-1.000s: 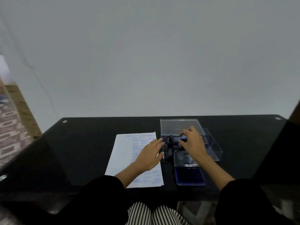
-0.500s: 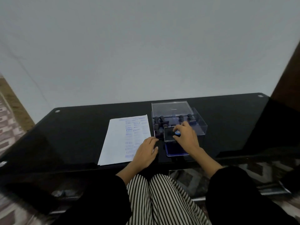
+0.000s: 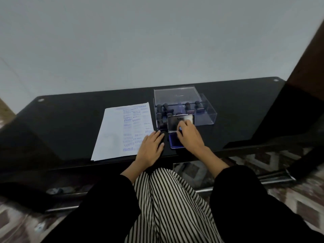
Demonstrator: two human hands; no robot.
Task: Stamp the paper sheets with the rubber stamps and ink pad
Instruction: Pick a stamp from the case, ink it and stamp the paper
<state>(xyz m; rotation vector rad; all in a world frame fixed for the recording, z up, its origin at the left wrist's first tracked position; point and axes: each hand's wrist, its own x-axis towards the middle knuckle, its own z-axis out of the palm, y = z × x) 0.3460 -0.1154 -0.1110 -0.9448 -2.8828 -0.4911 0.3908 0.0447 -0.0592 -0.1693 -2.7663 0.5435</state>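
Note:
A white paper sheet [image 3: 115,134] with many blue stamp marks lies on the black table. My left hand [image 3: 151,148] rests flat, fingers apart, on the sheet's near right corner. To the right sits an open blue ink pad [image 3: 173,142] with its lid [image 3: 173,123] raised. My right hand [image 3: 190,137] is over the pad, fingers closed on a small stamp with a blue top [image 3: 180,128]. Behind stands a clear plastic box [image 3: 208,114] holding several dark rubber stamps [image 3: 162,109].
The black glass table [image 3: 61,120] stands against a pale wall. The box's clear lid [image 3: 176,94] stands at the back of the box. A dark wooden edge [image 3: 308,64] rises at the right. My striped trousers [image 3: 168,204] are below the table's near edge.
My right hand came back from the clear box to the ink pad with the stamp. The head view tilted down, so my lap shows. My left hand slid toward the sheet's near corner.

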